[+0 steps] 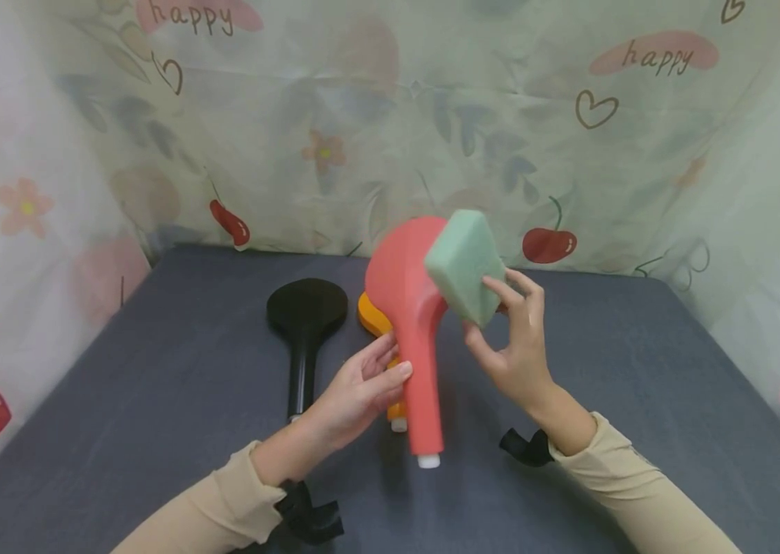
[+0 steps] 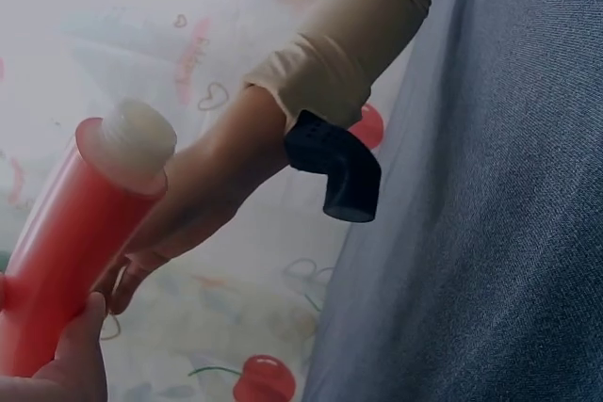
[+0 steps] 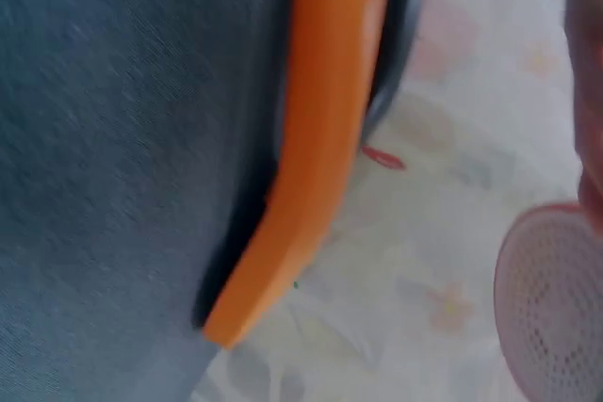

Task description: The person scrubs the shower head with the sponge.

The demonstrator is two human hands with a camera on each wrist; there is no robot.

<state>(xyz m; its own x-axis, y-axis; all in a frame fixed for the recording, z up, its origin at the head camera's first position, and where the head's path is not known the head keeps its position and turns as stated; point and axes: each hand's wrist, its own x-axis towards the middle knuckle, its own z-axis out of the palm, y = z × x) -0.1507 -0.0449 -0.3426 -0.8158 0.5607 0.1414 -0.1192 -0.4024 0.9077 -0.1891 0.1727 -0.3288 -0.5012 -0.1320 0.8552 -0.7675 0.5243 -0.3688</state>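
Observation:
My left hand (image 1: 355, 388) holds a red shower head (image 1: 421, 369) by its handle, upright above the table, head at the top. In the left wrist view the handle's white threaded end (image 2: 138, 134) shows. In my right hand (image 1: 520, 346) is a pale green sponge (image 1: 465, 265), pinched between thumb and fingers. The sponge overlaps the right edge of the red head; whether they touch I cannot tell. The perforated spray face (image 3: 556, 298) appears in the right wrist view. Behind the red one, partly hidden, lies an orange shower head (image 1: 373, 314).
A black shower head (image 1: 305, 312) lies on the dark grey table (image 1: 175, 400), left of the orange one. Patterned cloth (image 1: 390, 123) hangs behind and at both sides. Black wrist mounts (image 1: 310, 517) sit at both cuffs.

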